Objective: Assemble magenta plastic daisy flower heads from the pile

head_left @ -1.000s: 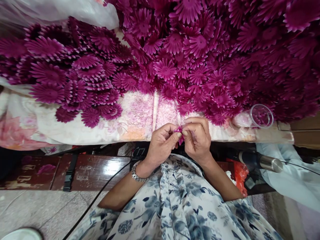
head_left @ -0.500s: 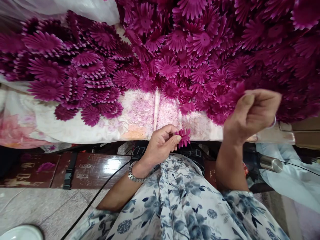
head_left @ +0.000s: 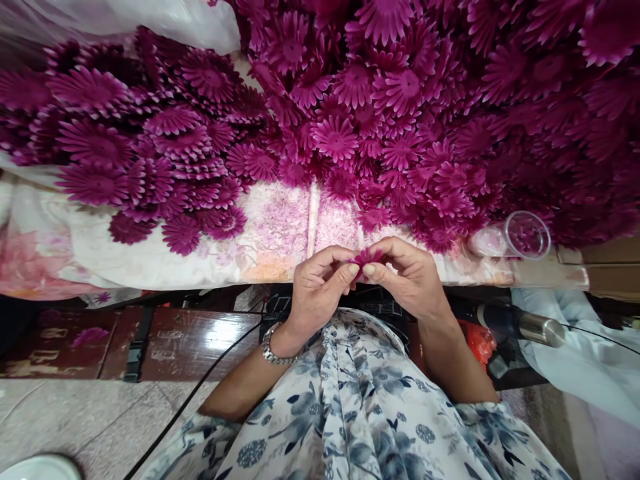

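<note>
Between my two hands, just in front of the table edge, is a small magenta artificial flower point(head_left: 367, 259). My left hand point(head_left: 320, 283) pinches its left side between thumb and fingers. From the other side, the thumb and forefinger of my right hand point(head_left: 410, 277) are closed on the same flower. The fingers partly cover it, so I cannot tell whether it is one layer or several. A large heap of magenta artificial flowers point(head_left: 335, 137) lies beyond my hands, and stacked layers of flower petals point(head_left: 97, 143) lie to the left.
A clear plastic cup point(head_left: 527, 235) lies on its side at the table's right edge. The cloth-covered table point(head_left: 280, 223) carries pink dust. A dark red bench point(head_left: 200, 333) with a black strap is at lower left. A metal-ended cylinder point(head_left: 540, 328) sits at right.
My right hand has come down and left from the heap, and now grips the flower that my left hand holds. The plastic cup at right has come into sight.
</note>
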Tool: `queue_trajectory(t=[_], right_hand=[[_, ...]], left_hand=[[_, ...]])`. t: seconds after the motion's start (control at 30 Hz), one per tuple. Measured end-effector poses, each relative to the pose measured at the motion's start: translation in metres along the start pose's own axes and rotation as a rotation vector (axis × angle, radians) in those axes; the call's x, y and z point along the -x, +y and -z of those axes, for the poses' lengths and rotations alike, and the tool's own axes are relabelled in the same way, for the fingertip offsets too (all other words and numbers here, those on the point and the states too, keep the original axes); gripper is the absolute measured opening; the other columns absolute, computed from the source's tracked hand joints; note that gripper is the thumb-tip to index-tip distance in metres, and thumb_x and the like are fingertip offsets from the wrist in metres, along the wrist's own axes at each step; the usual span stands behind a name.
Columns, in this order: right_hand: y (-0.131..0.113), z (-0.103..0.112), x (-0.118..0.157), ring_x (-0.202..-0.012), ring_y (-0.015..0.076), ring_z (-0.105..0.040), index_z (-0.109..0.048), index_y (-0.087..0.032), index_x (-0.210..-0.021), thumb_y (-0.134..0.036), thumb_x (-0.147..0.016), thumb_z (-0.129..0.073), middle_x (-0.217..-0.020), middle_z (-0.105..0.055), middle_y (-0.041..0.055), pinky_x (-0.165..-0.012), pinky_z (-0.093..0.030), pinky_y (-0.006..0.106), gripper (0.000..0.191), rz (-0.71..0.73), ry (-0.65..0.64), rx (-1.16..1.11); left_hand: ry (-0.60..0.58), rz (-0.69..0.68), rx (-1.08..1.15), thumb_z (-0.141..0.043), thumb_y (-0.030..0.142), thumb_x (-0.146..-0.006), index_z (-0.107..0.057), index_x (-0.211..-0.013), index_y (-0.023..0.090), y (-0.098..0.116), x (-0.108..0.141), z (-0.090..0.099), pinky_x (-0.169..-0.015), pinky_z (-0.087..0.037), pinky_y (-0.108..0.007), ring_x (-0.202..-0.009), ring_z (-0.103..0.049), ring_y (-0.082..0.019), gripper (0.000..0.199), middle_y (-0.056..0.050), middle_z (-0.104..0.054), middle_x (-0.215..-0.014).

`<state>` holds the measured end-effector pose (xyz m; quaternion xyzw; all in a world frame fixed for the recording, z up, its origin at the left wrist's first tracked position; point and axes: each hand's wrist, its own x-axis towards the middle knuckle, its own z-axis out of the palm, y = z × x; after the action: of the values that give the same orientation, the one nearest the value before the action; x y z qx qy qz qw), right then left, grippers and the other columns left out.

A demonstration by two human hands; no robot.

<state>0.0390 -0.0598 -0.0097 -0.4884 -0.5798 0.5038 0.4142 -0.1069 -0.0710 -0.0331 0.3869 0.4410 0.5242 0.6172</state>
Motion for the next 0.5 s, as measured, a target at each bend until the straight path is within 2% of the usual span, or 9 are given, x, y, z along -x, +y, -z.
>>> queue_trajectory(t=[0.07,0.17,0.33,0.4,0.5], right_hand=[[0.001,-0.001,0.0,-0.055,0.0074,-0.055,-0.058,-0.018,-0.077,-0.029,-0.079,-0.066,-0.063,-0.059,-0.0052,-0.054,-0.047,0.021,0.014,-0.002,0.049,-0.04],[0.002,-0.001,0.001,-0.05,0.0065,-0.052,-0.057,-0.018,-0.076,-0.029,-0.079,-0.065,-0.059,-0.058,-0.006,-0.048,-0.042,0.019,0.013,0.029,0.14,0.005],[0.0,-0.002,0.003,-0.046,0.0061,-0.046,-0.055,-0.018,-0.072,-0.03,-0.085,-0.057,-0.054,-0.052,-0.0063,-0.046,-0.037,0.019,0.017,0.138,0.233,0.239],[-0.003,0.007,-0.005,-0.047,0.007,-0.047,-0.055,-0.018,-0.074,-0.03,-0.086,-0.054,-0.054,-0.051,-0.0057,-0.047,-0.038,0.02,0.017,0.227,0.336,0.402],[-0.012,0.036,-0.029,-0.058,0.0107,-0.054,-0.06,-0.019,-0.085,-0.031,-0.087,-0.052,-0.068,-0.06,-0.0006,-0.057,-0.044,0.024,0.014,0.387,0.61,0.678]], left_hand=[[0.004,-0.012,0.007,-0.069,0.03,-0.076,-0.065,-0.081,0.018,-0.001,0.001,0.0,-0.044,-0.039,-0.018,-0.047,-0.049,-0.006,0.014,0.003,-0.058,-0.063],[0.008,-0.02,0.034,-0.068,0.026,-0.078,-0.065,-0.085,0.018,-0.002,0.002,0.001,-0.046,-0.042,-0.018,-0.047,-0.049,-0.005,0.011,0.003,-0.059,-0.065],[-0.019,0.01,0.04,-0.064,0.029,-0.081,-0.065,-0.083,0.017,-0.001,0.001,0.005,-0.049,-0.043,-0.02,-0.047,-0.049,-0.006,0.012,0.002,-0.06,-0.063],[-0.019,0.029,0.037,-0.064,0.029,-0.081,-0.065,-0.083,0.016,0.001,0.0,0.005,-0.046,-0.041,-0.019,-0.047,-0.05,-0.006,0.013,0.001,-0.062,-0.065],[0.014,0.042,0.04,-0.065,0.029,-0.08,-0.066,-0.082,0.016,0.004,-0.003,0.007,-0.045,-0.039,-0.019,-0.045,-0.047,-0.005,0.013,0.001,-0.062,-0.064]])
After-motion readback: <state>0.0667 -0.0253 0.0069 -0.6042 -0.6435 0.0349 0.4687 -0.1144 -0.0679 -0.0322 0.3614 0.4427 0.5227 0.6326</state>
